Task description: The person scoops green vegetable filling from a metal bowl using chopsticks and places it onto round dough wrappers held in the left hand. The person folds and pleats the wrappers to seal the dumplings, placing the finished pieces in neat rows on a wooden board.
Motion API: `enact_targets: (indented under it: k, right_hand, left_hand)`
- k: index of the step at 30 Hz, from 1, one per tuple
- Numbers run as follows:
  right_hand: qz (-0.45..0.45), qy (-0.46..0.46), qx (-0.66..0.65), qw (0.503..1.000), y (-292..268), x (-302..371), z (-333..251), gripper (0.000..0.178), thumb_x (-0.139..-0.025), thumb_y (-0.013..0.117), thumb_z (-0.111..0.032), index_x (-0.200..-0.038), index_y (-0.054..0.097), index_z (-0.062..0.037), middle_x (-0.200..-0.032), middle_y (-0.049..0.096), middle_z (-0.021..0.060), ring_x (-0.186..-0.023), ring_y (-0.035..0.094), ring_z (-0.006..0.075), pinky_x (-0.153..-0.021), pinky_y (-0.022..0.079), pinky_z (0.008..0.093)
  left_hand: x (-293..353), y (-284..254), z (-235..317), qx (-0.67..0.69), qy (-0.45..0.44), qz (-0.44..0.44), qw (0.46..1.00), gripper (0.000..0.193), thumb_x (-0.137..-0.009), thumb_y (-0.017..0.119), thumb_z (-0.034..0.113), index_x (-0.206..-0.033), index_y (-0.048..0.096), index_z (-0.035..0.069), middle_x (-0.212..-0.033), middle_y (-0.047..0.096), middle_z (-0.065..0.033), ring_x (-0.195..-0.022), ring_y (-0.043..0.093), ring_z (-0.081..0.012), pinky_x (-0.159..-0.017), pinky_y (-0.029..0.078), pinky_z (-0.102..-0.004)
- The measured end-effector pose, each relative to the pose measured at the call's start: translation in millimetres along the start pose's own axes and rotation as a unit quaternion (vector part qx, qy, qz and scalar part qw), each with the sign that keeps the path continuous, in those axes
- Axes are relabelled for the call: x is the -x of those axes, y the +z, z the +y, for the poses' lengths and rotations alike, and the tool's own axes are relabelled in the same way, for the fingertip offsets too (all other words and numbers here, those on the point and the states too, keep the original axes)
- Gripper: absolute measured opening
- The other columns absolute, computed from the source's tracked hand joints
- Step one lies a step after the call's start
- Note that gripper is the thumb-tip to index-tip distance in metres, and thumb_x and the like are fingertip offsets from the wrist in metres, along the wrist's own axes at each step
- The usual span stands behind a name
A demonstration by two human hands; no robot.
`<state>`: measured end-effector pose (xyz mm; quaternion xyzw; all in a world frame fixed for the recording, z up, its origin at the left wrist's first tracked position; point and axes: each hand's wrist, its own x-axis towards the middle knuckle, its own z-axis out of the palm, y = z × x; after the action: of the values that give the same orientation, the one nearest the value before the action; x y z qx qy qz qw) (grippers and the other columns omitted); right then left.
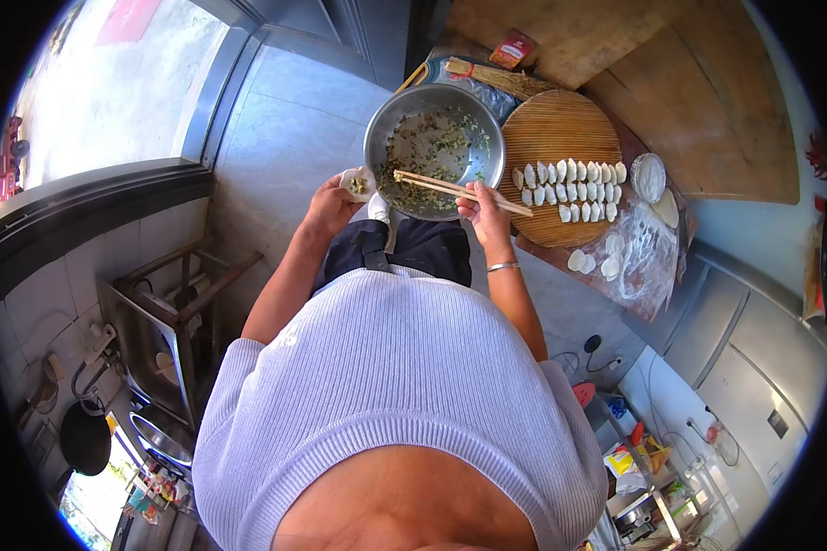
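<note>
right hand (pixel 487 213) clamped on chopsticks (pixel 446 188) over steel bowl (pixel 481 165); long axis left-right, slightly slanted, tips point left. left hand (pixel 327 209) fingers clamped on filling-topped dough wrapper (pixel 367 174), just left of bowl.

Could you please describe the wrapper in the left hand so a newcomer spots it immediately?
Find the big metal bowl at the upper middle. Just beyond its left rim, the left hand holds one pale, round wrapper. Unlike the bare loose wrappers at the right, this one carries a dab of filling.
</note>
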<state>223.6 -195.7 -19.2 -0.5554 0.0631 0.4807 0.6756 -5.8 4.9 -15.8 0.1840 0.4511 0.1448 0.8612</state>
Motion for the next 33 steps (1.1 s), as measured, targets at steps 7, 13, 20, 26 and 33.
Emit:
enact_targets:
  k: [7, 13, 20, 26, 33]
  right_hand:
    - [0.021, -0.060, 0.184, 0.981, 19.9, -29.0, 26.5, 0.026, -0.090, 0.063, -0.021, -0.097, 0.061, 0.0042, -0.078, 0.065, 0.0077, -0.060, 0.065, 0.0127, -0.052, 0.053, 0.0212]
    - [0.010, 0.002, 0.082, 0.997, 22.2, -44.8, 37.3, 0.026, -0.090, 0.062, -0.022, -0.096, 0.060, 0.0033, -0.082, 0.064, 0.0083, -0.062, 0.065, 0.0148, -0.052, 0.055, 0.0238]
    - [0.012, 0.080, -0.020, 0.996, 10.8, -43.7, 24.2, 0.023, -0.089, 0.064, -0.023, -0.094, 0.061, -0.0009, -0.082, 0.065, 0.0089, -0.065, 0.067, 0.0187, -0.055, 0.056, 0.0280]
    - [0.005, 0.072, -0.056, 0.996, 6.5, -17.1, -5.8, 0.024, -0.090, 0.063, -0.027, -0.095, 0.061, -0.0035, -0.081, 0.064, 0.0070, -0.067, 0.065, 0.0177, -0.056, 0.054, 0.0276]
    - [-0.048, -0.146, 0.048, 0.987, 35.6, 49.4, -46.4, 0.025, -0.095, 0.055, -0.021, -0.095, 0.060, 0.0036, -0.073, 0.064, 0.0116, -0.066, 0.065, 0.0162, -0.057, 0.055, 0.0256]
  left_hand:
    - [-2.5, -0.1, -1.5, 0.017, -0.002, -0.002, 1.000, 0.046, -0.075, 0.040, -0.018, -0.116, 0.055, -0.004, -0.113, 0.060, -0.0174, -0.106, 0.060, -0.0306, -0.093, 0.050, -0.0402]
    - [-6.2, -8.7, -12.1, 0.025, -0.019, 0.001, 1.000, 0.048, -0.075, 0.042, -0.016, -0.120, 0.054, -0.003, -0.118, 0.057, -0.0155, -0.109, 0.058, -0.0287, -0.095, 0.048, -0.0385]
    - [-3.6, -3.1, -7.8, 0.032, -0.007, 0.006, 0.999, 0.045, -0.075, 0.039, -0.018, -0.116, 0.054, -0.004, -0.115, 0.058, -0.0176, -0.107, 0.059, -0.0308, -0.094, 0.049, -0.0406]
    - [-0.5, 4.9, 0.8, 0.010, -0.005, -0.014, 1.000, 0.047, -0.076, 0.041, -0.015, -0.120, 0.053, -0.003, -0.118, 0.057, -0.0148, -0.109, 0.057, -0.0282, -0.096, 0.047, -0.0382]
    - [-0.6, 51.2, -2.4, 0.055, -0.031, -0.081, 0.995, 0.043, -0.080, 0.042, -0.016, -0.118, 0.056, -0.003, -0.115, 0.060, -0.0147, -0.106, 0.060, -0.0285, -0.092, 0.051, -0.0380]
